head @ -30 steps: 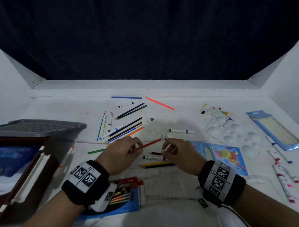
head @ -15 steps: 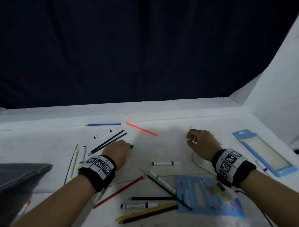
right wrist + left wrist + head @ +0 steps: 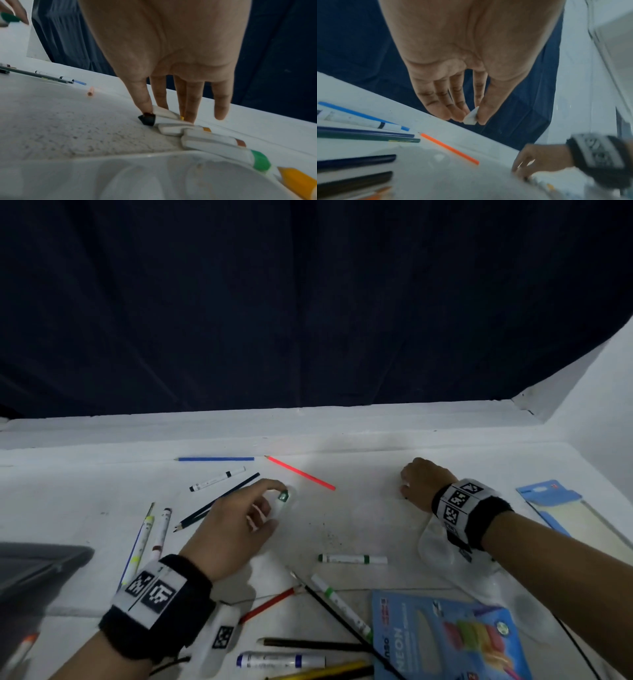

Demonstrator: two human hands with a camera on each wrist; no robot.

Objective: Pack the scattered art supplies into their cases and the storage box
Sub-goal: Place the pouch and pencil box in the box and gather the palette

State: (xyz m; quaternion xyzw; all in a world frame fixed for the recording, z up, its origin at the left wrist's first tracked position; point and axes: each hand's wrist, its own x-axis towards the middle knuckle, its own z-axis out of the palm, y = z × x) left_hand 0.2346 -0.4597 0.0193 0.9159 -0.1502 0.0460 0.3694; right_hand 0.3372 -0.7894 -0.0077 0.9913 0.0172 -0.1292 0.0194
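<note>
My left hand [image 3: 278,503] hovers over the middle of the white table and pinches a small white paint tube with a green cap [image 3: 283,497]. The left wrist view shows the tube's flat end [image 3: 470,117] between thumb and fingers of that hand [image 3: 473,119]. My right hand [image 3: 411,484] is at the far right, on a row of white paint tubes [image 3: 205,139] with coloured caps. In the right wrist view, the right hand [image 3: 152,109] pinches the black-capped tube [image 3: 149,119] between thumb and forefinger, and the tube lies on the table.
A white paint palette [image 3: 435,546] lies under my right wrist. A blue case [image 3: 561,511] sits far right, a blue neon package [image 3: 445,638] near front, a grey box lid [image 3: 34,570] at left. Pencils and markers, including a red pencil [image 3: 299,473], lie scattered.
Both hands left the pencils near the front. The left reached forward, took the green-capped tube and lifted it. The right moved far right onto the paint tubes.
</note>
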